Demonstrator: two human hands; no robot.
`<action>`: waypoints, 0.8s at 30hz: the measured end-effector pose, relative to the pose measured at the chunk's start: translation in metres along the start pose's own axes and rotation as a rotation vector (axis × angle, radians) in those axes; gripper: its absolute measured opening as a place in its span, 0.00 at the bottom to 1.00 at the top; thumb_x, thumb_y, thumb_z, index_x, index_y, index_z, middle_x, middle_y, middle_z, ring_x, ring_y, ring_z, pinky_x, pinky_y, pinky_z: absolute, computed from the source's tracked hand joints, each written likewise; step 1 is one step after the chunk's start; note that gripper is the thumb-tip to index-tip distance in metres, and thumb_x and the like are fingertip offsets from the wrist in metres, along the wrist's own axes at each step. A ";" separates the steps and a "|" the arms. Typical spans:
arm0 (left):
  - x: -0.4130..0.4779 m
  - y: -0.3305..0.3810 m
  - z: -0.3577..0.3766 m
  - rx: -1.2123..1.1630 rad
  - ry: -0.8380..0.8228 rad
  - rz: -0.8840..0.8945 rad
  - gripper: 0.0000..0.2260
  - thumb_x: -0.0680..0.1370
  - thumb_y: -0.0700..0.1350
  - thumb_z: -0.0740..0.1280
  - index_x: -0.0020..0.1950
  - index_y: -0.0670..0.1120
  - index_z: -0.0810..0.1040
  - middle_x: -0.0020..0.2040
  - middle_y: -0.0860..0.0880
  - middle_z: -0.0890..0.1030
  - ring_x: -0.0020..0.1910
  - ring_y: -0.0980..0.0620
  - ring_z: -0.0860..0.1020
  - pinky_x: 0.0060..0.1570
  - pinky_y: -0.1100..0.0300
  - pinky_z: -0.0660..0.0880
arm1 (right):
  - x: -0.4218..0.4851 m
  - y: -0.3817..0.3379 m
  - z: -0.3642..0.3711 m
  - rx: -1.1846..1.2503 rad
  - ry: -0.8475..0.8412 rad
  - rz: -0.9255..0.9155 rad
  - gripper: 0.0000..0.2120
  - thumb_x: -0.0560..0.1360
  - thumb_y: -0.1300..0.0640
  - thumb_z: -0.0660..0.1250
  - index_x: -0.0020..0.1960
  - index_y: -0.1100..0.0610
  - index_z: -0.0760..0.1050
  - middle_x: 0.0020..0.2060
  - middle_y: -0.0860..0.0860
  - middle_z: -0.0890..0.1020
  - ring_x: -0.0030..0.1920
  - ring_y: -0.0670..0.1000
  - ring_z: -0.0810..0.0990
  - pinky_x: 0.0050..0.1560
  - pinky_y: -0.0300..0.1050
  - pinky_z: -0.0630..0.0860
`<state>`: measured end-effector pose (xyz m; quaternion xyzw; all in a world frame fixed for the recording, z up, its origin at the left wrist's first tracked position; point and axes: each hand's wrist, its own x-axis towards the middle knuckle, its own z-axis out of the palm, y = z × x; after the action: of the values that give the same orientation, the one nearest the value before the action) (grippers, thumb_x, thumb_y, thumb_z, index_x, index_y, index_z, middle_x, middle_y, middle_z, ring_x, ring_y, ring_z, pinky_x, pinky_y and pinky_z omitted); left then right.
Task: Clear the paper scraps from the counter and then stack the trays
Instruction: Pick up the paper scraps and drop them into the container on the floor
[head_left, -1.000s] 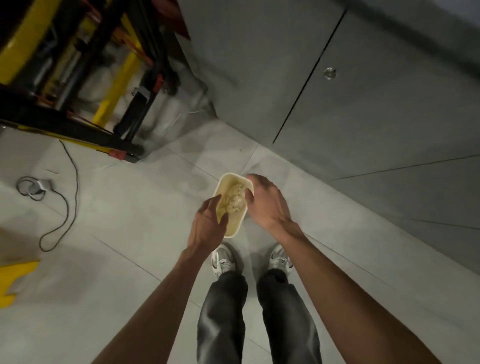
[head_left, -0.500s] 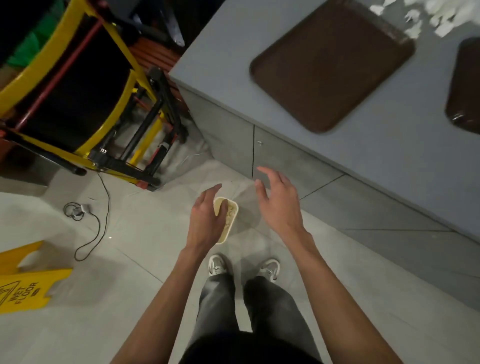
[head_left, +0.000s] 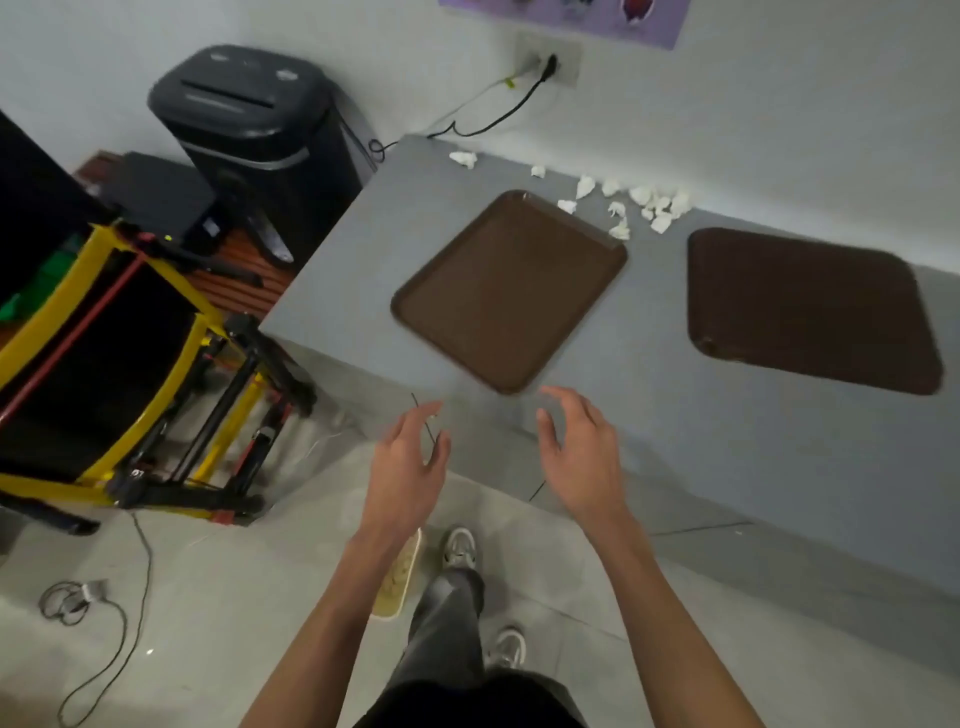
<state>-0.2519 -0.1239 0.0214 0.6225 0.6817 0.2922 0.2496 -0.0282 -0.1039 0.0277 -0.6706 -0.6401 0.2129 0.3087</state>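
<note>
Now left hand (head_left: 408, 467) and right hand (head_left: 582, 460) hang spread and empty (the tub (head_left: 399, 579), held earlier, sits on the floor (head_left: 208, 623)).

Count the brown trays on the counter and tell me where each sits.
2. The left tray lies near the counter's left end, beside the paper scraps; the right tray lies apart, further right. None appears hidden.

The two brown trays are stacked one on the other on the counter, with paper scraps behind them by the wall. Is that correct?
Not stacked. In the head view the left tray and the right tray lie apart, side by side on the counter. The paper scraps are behind them by the wall, as you say.
</note>
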 end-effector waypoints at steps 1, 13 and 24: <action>0.013 0.001 0.002 -0.006 -0.003 0.002 0.16 0.82 0.49 0.67 0.70 0.53 0.75 0.66 0.53 0.79 0.60 0.52 0.79 0.62 0.57 0.75 | 0.008 0.005 -0.002 -0.006 0.004 0.008 0.14 0.83 0.54 0.66 0.68 0.53 0.77 0.62 0.53 0.83 0.63 0.56 0.81 0.64 0.53 0.78; 0.244 -0.007 0.038 0.056 -0.051 0.094 0.12 0.81 0.48 0.68 0.65 0.49 0.79 0.60 0.49 0.82 0.57 0.47 0.81 0.61 0.50 0.77 | 0.180 0.028 0.026 -0.065 0.049 0.155 0.11 0.82 0.56 0.69 0.64 0.52 0.79 0.56 0.52 0.84 0.54 0.56 0.84 0.55 0.46 0.78; 0.481 -0.035 0.080 0.223 -0.181 0.183 0.13 0.82 0.47 0.64 0.66 0.48 0.76 0.65 0.44 0.78 0.62 0.41 0.79 0.62 0.47 0.77 | 0.414 0.038 0.099 -0.161 0.060 0.017 0.13 0.84 0.53 0.64 0.68 0.52 0.75 0.61 0.51 0.82 0.56 0.52 0.82 0.58 0.47 0.77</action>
<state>-0.2685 0.3592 -0.0486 0.7296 0.6251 0.1793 0.2117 -0.0311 0.3202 -0.0243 -0.7048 -0.6397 0.1434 0.2710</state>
